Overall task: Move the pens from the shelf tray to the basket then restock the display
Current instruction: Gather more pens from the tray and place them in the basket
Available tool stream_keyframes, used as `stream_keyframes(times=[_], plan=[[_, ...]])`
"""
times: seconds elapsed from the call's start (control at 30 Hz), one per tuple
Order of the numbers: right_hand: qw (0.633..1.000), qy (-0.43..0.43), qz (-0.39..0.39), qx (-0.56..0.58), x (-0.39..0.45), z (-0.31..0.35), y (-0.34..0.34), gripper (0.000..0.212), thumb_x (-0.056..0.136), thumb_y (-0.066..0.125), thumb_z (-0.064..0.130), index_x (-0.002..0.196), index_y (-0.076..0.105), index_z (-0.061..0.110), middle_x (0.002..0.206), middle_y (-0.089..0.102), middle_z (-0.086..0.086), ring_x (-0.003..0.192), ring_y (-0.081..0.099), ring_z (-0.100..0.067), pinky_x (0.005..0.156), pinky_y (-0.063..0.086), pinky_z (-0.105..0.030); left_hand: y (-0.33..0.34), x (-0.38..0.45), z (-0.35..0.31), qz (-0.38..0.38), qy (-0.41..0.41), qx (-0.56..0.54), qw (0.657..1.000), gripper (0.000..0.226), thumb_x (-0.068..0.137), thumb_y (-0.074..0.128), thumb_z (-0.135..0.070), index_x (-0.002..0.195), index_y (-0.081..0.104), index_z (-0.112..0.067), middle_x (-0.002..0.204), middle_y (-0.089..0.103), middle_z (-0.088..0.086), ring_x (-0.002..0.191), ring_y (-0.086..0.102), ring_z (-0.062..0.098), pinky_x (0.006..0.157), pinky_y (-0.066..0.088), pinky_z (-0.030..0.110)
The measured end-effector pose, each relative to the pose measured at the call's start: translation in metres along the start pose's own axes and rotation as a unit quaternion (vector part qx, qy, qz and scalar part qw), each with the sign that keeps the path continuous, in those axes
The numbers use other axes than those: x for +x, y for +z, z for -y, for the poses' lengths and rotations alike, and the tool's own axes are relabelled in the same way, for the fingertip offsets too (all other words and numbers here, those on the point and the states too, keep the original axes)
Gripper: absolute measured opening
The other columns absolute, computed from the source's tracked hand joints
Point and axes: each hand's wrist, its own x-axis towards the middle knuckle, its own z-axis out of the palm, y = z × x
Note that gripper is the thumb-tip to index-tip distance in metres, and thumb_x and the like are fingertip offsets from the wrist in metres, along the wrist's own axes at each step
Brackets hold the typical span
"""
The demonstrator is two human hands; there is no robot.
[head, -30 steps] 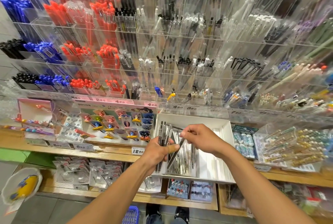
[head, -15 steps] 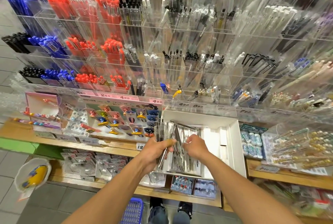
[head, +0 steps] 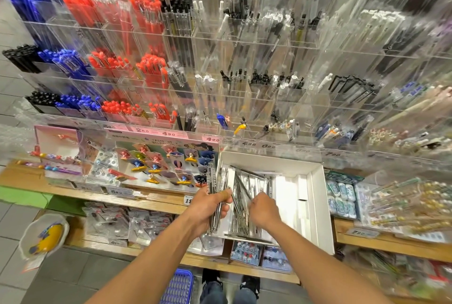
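Observation:
A white shelf tray (head: 315, 196) sits on the wooden shelf and holds several clear pens (head: 244, 193) lying loose. My left hand (head: 208, 208) grips a bundle of clear pens (head: 214, 181) upright at the tray's left edge. My right hand (head: 263, 209) reaches into the tray with curled fingers, pinching among the loose pens. The blue basket (head: 177, 287) stands on the floor below, by my feet, partly hidden by my left arm.
A clear acrylic display (head: 244, 71) of pen compartments rises behind the tray, with red, blue and black pens at left. Small toy packs (head: 166, 164) lie left of the tray, erasers (head: 341, 196) to its right. A lower wooden shelf (head: 110, 240) holds packaged goods.
My right hand dropped from chest height beside the bundle down into the tray. My left hand kept hold of its bundle. The view tilted down and the basket came into sight.

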Motion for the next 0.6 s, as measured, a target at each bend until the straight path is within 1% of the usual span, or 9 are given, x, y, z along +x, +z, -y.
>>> stream_keyframes(times=[0.07,0.13,0.17,0.23,0.3,0.37,0.43,0.53,0.6], plan=[[0.998,-0.022,-0.045,0.028,-0.009,-0.003,-0.016,0.011,0.099,0.050,0.023,0.092,0.051,0.014,0.082,0.059,0.000,0.064,0.054,-0.011,0.047,0.035,-0.021,-0.002,0.001,0.001,-0.003,0.004,0.013,1.000,0.031,0.088,0.072,-0.014,0.111,0.058,0.001,0.068,0.061,0.004,0.051,0.050,0.013,0.046,0.043,0.025],[0.992,-0.057,-0.095,0.063,-0.019,-0.003,-0.035,0.008,0.099,0.050,0.023,0.093,0.051,0.018,0.082,0.062,0.001,0.064,0.057,-0.011,0.050,0.041,-0.023,-0.002,0.001,0.001,0.001,0.014,0.030,0.999,0.031,0.085,0.076,-0.015,0.109,0.060,-0.003,0.064,0.057,0.000,0.049,0.045,0.012,0.046,0.040,0.025],[0.987,-0.080,-0.112,0.084,-0.024,-0.001,-0.045,0.007,0.098,0.051,0.024,0.092,0.052,0.021,0.081,0.061,0.003,0.064,0.056,-0.009,0.051,0.042,-0.021,-0.001,0.001,0.000,-0.001,0.018,0.039,0.999,0.037,0.082,0.078,-0.015,0.112,0.060,-0.004,0.063,0.057,-0.001,0.048,0.044,0.011,0.047,0.040,0.025],[0.978,-0.125,-0.111,0.120,-0.034,0.008,-0.065,0.006,0.096,0.056,0.027,0.091,0.055,0.023,0.078,0.057,0.010,0.060,0.052,-0.005,0.048,0.037,-0.014,0.001,0.000,-0.001,-0.013,0.023,0.057,0.998,0.062,0.076,0.084,-0.017,0.127,0.053,-0.001,0.066,0.059,0.000,0.048,0.044,0.011,0.051,0.041,0.027],[0.975,-0.159,-0.072,0.140,-0.042,0.020,-0.082,0.009,0.094,0.059,0.029,0.092,0.061,0.021,0.075,0.054,0.011,0.060,0.049,-0.006,0.049,0.033,-0.014,0.004,-0.002,-0.002,-0.017,0.035,0.080,0.996,0.080,0.068,0.089,-0.021,0.135,0.047,-0.002,0.068,0.060,0.002,0.049,0.045,0.011,0.059,0.042,0.030],[0.969,-0.182,-0.014,0.166,-0.048,0.034,-0.094,0.014,0.094,0.059,0.031,0.091,0.062,0.017,0.077,0.058,0.002,0.065,0.050,-0.012,0.058,0.038,-0.023,0.008,-0.004,-0.003,-0.018,0.065,0.112,0.991,0.071,0.060,0.091,-0.025,0.120,0.059,-0.006,0.067,0.063,-0.001,0.049,0.049,0.008,0.059,0.043,0.030],[0.961,-0.195,0.039,0.191,-0.052,0.048,-0.098,0.016,0.095,0.058,0.032,0.088,0.059,0.017,0.080,0.061,-0.006,0.068,0.053,-0.017,0.065,0.042,-0.031,0.010,-0.006,-0.002,-0.024,0.097,0.135,0.986,0.049,0.060,0.092,-0.023,0.099,0.065,-0.013,0.068,0.063,-0.004,0.051,0.054,0.005,0.056,0.045,0.027],[0.957,-0.209,0.086,0.183,-0.051,0.061,-0.093,0.020,0.096,0.056,0.034,0.083,0.054,0.019,0.076,0.062,-0.003,0.064,0.056,-0.014,0.065,0.045,-0.030,0.011,-0.009,0.001,-0.020,0.121,0.157,0.980,0.039,0.063,0.092,-0.018,0.092,0.066,-0.014,0.069,0.068,-0.007,0.061,0.062,0.006,0.057,0.048,0.022],[0.946,-0.215,0.118,0.210,-0.046,0.061,-0.086,0.019,0.096,0.058,0.033,0.082,0.055,0.020,0.070,0.064,0.003,0.057,0.059,-0.008,0.059,0.047,-0.023,0.010,-0.012,0.003,-0.018,0.126,0.163,0.978,0.031,0.066,0.091,-0.019,0.088,0.069,-0.017,0.067,0.070,-0.007,0.055,0.060,0.004,0.050,0.045,0.018]])
